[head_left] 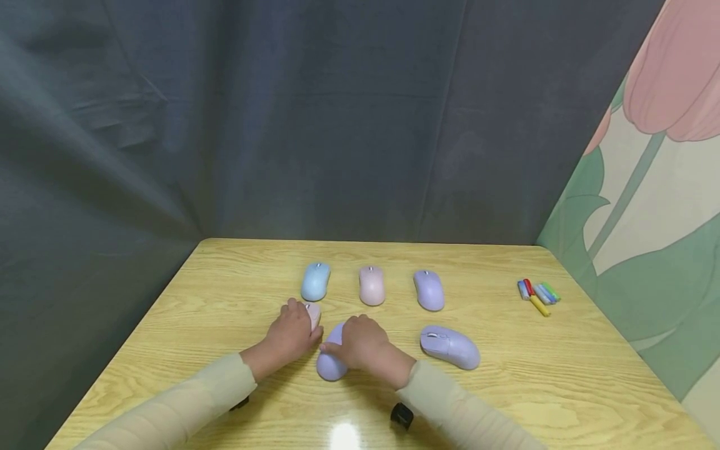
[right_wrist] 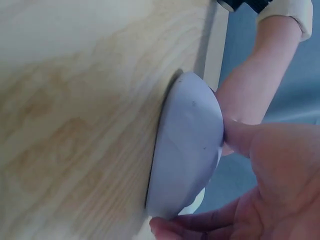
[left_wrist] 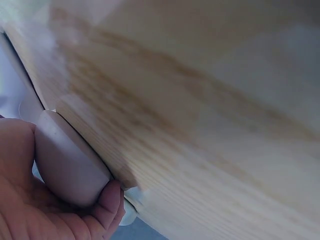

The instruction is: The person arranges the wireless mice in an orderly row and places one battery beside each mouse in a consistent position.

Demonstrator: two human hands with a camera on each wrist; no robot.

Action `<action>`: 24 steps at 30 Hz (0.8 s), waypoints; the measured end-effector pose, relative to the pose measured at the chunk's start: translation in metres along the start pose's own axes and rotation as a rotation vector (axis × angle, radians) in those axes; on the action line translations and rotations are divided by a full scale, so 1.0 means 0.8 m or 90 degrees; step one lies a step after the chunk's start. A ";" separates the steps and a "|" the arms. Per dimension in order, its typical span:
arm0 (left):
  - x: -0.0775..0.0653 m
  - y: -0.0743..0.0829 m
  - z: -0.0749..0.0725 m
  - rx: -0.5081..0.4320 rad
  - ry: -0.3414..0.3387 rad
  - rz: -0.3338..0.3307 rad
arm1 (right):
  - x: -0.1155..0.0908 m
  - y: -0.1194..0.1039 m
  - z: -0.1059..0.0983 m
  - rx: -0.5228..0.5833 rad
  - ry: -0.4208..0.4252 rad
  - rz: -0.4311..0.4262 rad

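Note:
My left hand point(head_left: 291, 332) grips a pale pink computer mouse point(head_left: 314, 315) on the wooden table, left of centre. In the left wrist view, thumb and fingers lie along both sides of this pink mouse point(left_wrist: 70, 160), its flat base against the wood. Just to the right, my right hand point(head_left: 364, 345) holds a purple mouse point(head_left: 330, 366) between thumb and fingers. The right wrist view shows the purple mouse point(right_wrist: 186, 145) from the side, fingertips point(right_wrist: 165, 230) at its end and its underside along the tabletop.
Behind the hands stand a light blue mouse point(head_left: 315, 281), another pink mouse point(head_left: 372, 285) and a second purple mouse point(head_left: 429, 290) in a row. A third purple mouse point(head_left: 450, 347) lies angled to the right. Several small coloured pens point(head_left: 540, 305) are grouped at the table's far right.

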State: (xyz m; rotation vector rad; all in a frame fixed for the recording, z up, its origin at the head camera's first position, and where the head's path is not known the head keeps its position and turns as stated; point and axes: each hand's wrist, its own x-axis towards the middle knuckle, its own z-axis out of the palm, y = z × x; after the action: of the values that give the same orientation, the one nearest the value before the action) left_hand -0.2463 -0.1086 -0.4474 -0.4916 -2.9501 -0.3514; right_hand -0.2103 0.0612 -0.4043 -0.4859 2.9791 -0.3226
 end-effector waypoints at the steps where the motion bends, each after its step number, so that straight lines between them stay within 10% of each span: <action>1: 0.000 0.000 0.000 0.002 0.002 0.001 | 0.000 0.001 -0.001 0.003 -0.003 -0.003; 24: -0.001 0.000 -0.002 0.029 0.006 0.013 | 0.003 0.013 -0.005 0.097 -0.054 -0.013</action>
State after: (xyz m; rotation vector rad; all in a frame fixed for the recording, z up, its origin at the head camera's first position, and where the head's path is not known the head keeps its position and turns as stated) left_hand -0.2455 -0.1095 -0.4460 -0.5126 -2.9350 -0.2822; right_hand -0.2160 0.0705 -0.4031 -0.5005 2.8416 -0.5136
